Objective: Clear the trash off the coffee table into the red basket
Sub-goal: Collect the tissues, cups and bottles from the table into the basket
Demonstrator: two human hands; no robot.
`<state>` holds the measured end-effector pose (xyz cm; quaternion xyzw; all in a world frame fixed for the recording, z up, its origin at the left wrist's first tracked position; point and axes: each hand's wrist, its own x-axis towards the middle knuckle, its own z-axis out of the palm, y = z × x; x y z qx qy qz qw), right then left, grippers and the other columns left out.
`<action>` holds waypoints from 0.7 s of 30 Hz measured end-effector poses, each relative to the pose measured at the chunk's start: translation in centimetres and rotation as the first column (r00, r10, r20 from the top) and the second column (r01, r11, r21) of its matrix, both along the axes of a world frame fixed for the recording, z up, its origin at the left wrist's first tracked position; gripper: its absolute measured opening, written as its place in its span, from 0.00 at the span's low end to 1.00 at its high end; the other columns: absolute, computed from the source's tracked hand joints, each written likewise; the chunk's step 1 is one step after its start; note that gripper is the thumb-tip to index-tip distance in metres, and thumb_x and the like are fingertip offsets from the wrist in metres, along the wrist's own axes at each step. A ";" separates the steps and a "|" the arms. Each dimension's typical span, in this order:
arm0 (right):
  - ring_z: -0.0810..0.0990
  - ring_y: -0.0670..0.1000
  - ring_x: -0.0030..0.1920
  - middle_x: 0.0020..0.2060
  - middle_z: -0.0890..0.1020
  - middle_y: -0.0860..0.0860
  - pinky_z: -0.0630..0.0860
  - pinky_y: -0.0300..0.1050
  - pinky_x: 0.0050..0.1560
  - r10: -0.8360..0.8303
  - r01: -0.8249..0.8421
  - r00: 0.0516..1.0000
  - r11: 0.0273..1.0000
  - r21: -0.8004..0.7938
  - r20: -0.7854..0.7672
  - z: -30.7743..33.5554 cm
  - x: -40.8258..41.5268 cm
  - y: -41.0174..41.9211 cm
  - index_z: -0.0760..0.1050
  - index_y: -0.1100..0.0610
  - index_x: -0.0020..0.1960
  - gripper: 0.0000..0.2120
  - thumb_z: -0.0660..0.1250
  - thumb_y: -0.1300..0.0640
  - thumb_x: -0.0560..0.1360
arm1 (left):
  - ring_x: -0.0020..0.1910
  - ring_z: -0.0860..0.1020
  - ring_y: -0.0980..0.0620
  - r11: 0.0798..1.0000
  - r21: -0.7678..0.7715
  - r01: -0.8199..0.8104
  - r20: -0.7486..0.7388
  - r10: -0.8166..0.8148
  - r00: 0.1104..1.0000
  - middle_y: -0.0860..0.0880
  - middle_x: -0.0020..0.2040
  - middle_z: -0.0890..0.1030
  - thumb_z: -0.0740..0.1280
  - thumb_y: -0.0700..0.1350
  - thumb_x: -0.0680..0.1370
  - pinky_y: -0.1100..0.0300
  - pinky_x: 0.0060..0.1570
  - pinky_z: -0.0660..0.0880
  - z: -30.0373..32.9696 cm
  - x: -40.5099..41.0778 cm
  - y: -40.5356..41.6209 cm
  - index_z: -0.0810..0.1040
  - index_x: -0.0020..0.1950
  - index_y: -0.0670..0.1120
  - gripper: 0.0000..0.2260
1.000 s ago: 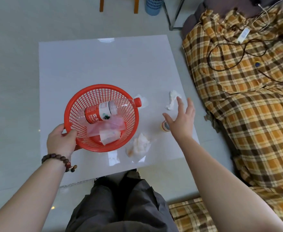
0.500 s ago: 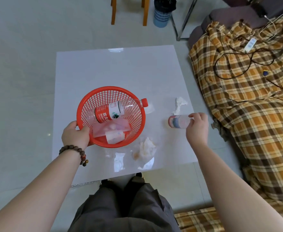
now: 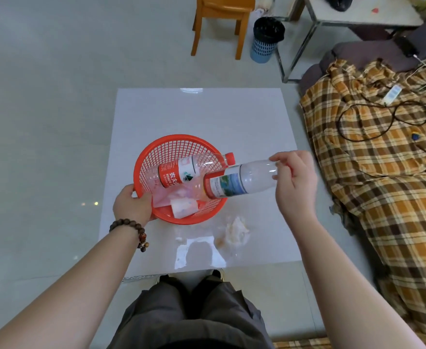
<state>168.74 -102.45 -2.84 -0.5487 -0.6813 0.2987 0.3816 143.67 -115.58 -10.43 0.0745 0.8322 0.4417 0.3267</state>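
The red basket [image 3: 174,147] sits on the white coffee table [image 3: 207,114]. My left hand [image 3: 131,205] grips its near-left rim. Inside lie an empty red-labelled bottle [image 3: 181,172] with its cap over the right rim, a pink bag and a white wrapper [image 3: 183,210]. My right hand [image 3: 295,182] holds a second clear bottle [image 3: 239,181] by its bottom end, tilted, with its red-banded end down over the basket's right side. A crumpled tissue [image 3: 236,230] lies on the table near the basket's front right.
A sofa with an orange plaid cover [image 3: 383,172] and cables runs along the table's right side. A wooden chair [image 3: 222,21], a blue bin [image 3: 266,39] and a metal-framed side table [image 3: 332,18] stand beyond the table. My knees are at the near edge.
My right hand took the small bottle off the table's right side, lifted it and carried it left over the basket. The head camera tilted up. The left hand kept its hold on the rim.
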 end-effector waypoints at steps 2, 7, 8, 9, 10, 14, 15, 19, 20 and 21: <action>0.74 0.44 0.48 0.47 0.73 0.51 0.75 0.47 0.51 0.073 -0.073 0.997 0.997 -0.022 0.002 -0.7 -2.1 -0.7 0.78 0.56 0.46 0.14 0.55 0.65 0.72 | 0.42 0.83 0.41 1.000 0.022 -0.011 0.029 0.011 1.000 0.45 0.48 0.83 0.66 0.42 0.76 0.40 0.38 0.82 0.3 -0.3 -0.3 0.76 0.46 0.53 0.05; 0.72 0.45 0.51 0.49 0.72 0.52 0.66 0.32 0.52 0.319 -0.315 0.940 0.948 -0.050 0.119 -3.0 -6.9 -3.3 0.79 0.62 0.48 0.13 0.57 0.65 0.72 | 0.38 0.85 0.43 0.997 0.057 -0.057 0.096 0.051 0.994 0.46 0.46 0.84 0.66 0.41 0.76 0.42 0.34 0.82 0.5 -0.6 -0.7 0.77 0.44 0.52 0.06; 0.72 0.51 0.54 0.51 0.74 0.55 0.67 0.37 0.54 0.338 -0.338 0.925 0.941 -0.030 0.172 -3.5 -7.5 -3.7 0.79 0.62 0.50 0.12 0.58 0.65 0.72 | 0.37 0.85 0.44 0.996 0.061 -0.064 0.098 0.057 0.994 0.47 0.45 0.84 0.66 0.41 0.76 0.43 0.33 0.82 0.5 -0.7 -0.8 0.77 0.43 0.53 0.07; 0.71 0.55 0.57 0.54 0.74 0.57 0.68 0.42 0.56 0.342 -0.350 0.911 0.937 -0.006 0.232 -4.1 -8.0 -3.9 0.79 0.62 0.51 0.11 0.60 0.65 0.74 | 0.37 0.85 0.44 0.996 0.060 -0.062 0.087 0.057 0.995 0.47 0.45 0.83 0.66 0.42 0.76 0.43 0.33 0.82 0.5 -0.8 -1.0 0.76 0.42 0.54 0.07; 0.70 0.57 0.60 0.58 0.74 0.58 0.68 0.46 0.59 0.340 -0.357 0.897 0.934 0.012 0.281 -4.5 -8.4 -3.9 0.79 0.62 0.53 0.10 0.61 0.65 0.75 | 0.38 0.85 0.43 0.996 0.059 -0.060 0.071 0.056 0.996 0.46 0.46 0.83 0.66 0.42 0.76 0.43 0.33 0.82 0.5 -1.0 -1.2 0.76 0.42 0.54 0.07; 0.60 0.57 0.71 0.69 0.68 0.56 0.61 0.55 0.71 0.400 -0.395 0.840 0.914 -0.093 0.367 -5.7 -9.3 -3.7 0.73 0.55 0.64 0.16 0.62 0.54 0.78 | 0.33 0.84 0.46 0.988 0.068 -0.140 0.068 0.135 0.989 0.51 0.42 0.82 0.66 0.43 0.77 0.50 0.28 0.81 0.0 -2.3 -2.9 0.75 0.43 0.54 0.07; 0.58 0.56 0.73 0.71 0.65 0.55 0.59 0.54 0.72 0.419 -0.406 0.829 0.906 -0.116 0.370 -6.0 -9.4 -3.7 0.70 0.52 0.67 0.19 0.61 0.50 0.78 | 0.33 0.84 0.46 0.984 0.063 -0.164 0.072 0.160 0.984 0.51 0.42 0.82 0.66 0.42 0.77 0.50 0.27 0.81 -0.1 -2.7 -3.4 0.75 0.43 0.54 0.07; 0.56 0.53 0.74 0.73 0.61 0.52 0.57 0.49 0.70 0.426 -0.420 0.853 0.903 -0.089 0.302 -6.9 -9.1 -4.4 0.60 0.44 0.72 0.24 0.59 0.44 0.78 | 0.33 0.84 0.46 0.969 0.037 -0.243 0.047 0.241 0.969 0.49 0.41 0.82 0.66 0.42 0.77 0.50 0.27 0.81 -0.6 -4.2 -5.7 0.77 0.45 0.52 0.05; 0.57 0.52 0.73 0.73 0.61 0.52 0.58 0.49 0.70 0.413 -0.404 0.867 0.910 -0.091 0.278 -7.5 -8.7 -4.7 0.59 0.43 0.73 0.25 0.60 0.44 0.78 | 0.33 0.84 0.45 0.966 0.030 -0.257 0.031 0.256 0.966 0.48 0.42 0.83 0.66 0.42 0.77 0.50 0.27 0.81 -0.8 -4.6 -6.3 0.77 0.44 0.52 0.05; 0.57 0.51 0.73 0.73 0.61 0.52 0.59 0.49 0.70 0.402 -0.387 0.877 0.916 -0.109 0.262 -8.2 -8.2 -4.9 0.58 0.43 0.73 0.26 0.61 0.45 0.77 | 0.34 0.84 0.44 0.963 0.020 -0.267 0.013 0.267 0.964 0.46 0.43 0.83 0.66 0.42 0.76 0.49 0.28 0.82 -1.0 -4.9 -7.0 0.76 0.42 0.52 0.06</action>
